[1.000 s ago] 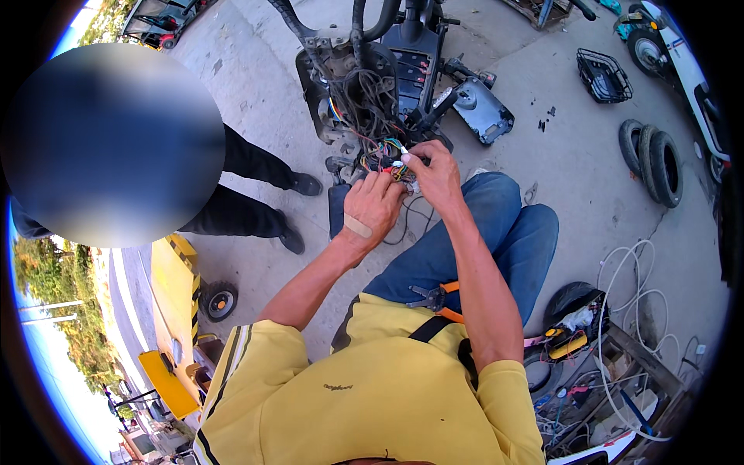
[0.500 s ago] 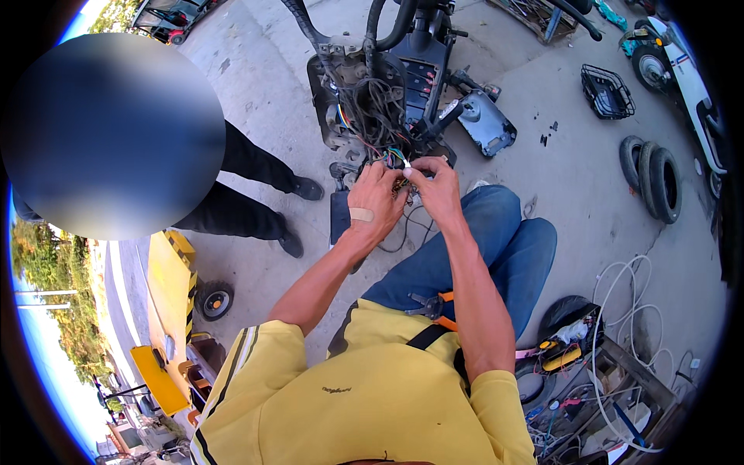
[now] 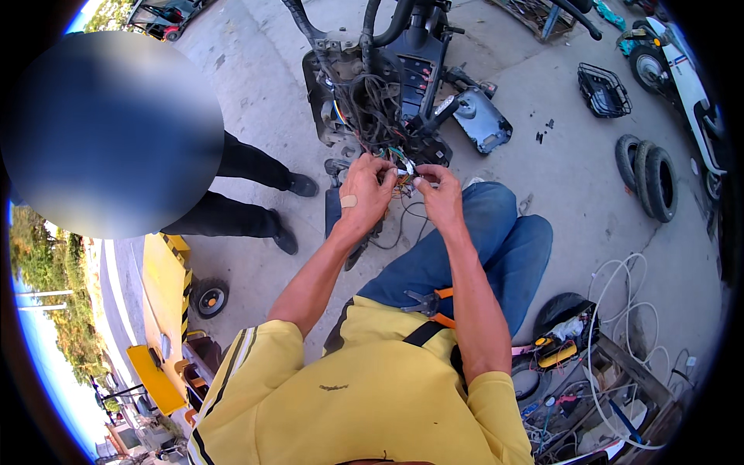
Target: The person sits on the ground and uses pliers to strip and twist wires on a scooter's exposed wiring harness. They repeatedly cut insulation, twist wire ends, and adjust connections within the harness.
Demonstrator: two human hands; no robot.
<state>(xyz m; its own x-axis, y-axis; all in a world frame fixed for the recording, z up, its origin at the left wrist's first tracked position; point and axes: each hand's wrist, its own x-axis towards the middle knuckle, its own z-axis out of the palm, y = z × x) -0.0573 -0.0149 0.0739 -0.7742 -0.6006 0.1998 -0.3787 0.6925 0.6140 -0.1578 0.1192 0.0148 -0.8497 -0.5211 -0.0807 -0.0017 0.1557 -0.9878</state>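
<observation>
My left hand, with a plaster near the wrist, pinches thin coloured wires at the front of a stripped scooter. Across from it, my right hand is closed too, thumb and forefinger pressed together on the same wires. A white connector shows between the two sets of fingertips. What exactly lies within each pinch is too small to make out. Above my hands hangs a thick bundle of black cables. Pliers with orange handles rest on my lap, by my right forearm.
At left stands a person in dark trousers, close to the scooter. A removed panel lies right of it. Farther right are a black basket, loose tyres and a white scooter. A crate of tools and a pale hose sit lower right.
My hands have drawn slightly apart at the wires, and the white connector shows more between them. The whole view has shifted a little.
</observation>
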